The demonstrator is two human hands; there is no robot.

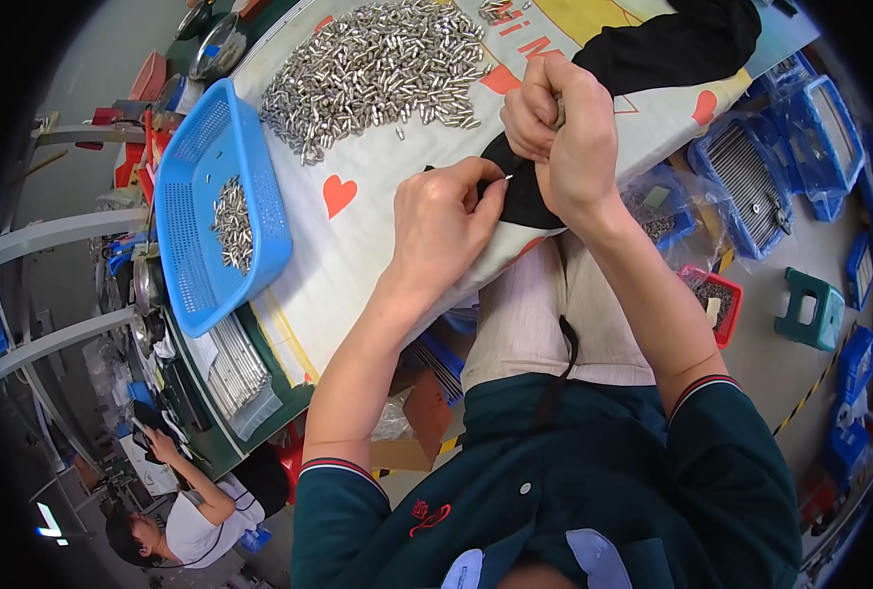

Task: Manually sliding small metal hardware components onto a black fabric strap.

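Note:
My left hand [441,216] is closed in a pinch at the table's near edge, with a small shiny metal piece [508,178] at its fingertips. Close by on the right, my right hand [572,128] is curled into a fist; whatever it grips is mostly hidden by the fingers. A black cloth [530,201] lies beneath both hands and reaches to the table edge. Beyond them, a big heap of small silvery metal pins [377,74] is spread over the white patterned tablecloth [358,236].
Left of the heap stands a blue plastic basket [274,211] with some of the same pins. Another black cloth [672,49] lies at the far right. On the floor are blue crates [750,187], a red bin [734,319] and a green stool [811,309]. Another person [196,520] sits at lower left.

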